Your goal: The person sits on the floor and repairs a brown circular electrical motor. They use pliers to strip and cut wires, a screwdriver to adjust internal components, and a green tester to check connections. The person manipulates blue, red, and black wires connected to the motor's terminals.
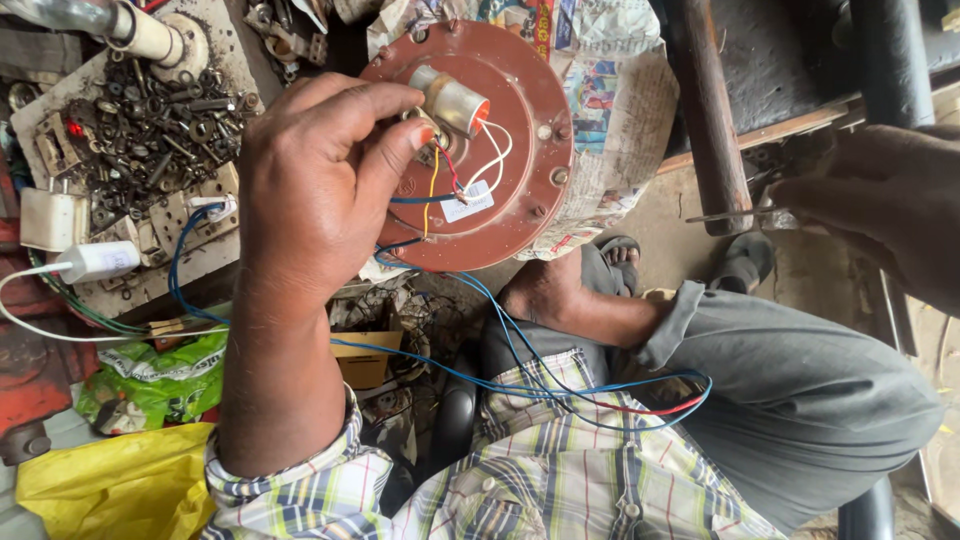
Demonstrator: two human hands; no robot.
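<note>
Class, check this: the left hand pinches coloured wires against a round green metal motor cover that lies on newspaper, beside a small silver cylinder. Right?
Not quite. The round motor cover is reddish-brown, not green, as the head view shows. The left hand does pinch the wires beside the silver cylinder, over newspaper.

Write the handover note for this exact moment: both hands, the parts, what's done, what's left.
Left hand: fingers pinch the wires at the small silver cylinder on the round brown motor plate.
Right hand: holds a thin metal tool, off to the side, away from the plate.
Blue and red wires trail loose across the lap.
Done: plate is exposed, wiring reachable.
Left: the wires hang loose; whether any are joined cannot be told.
</note>
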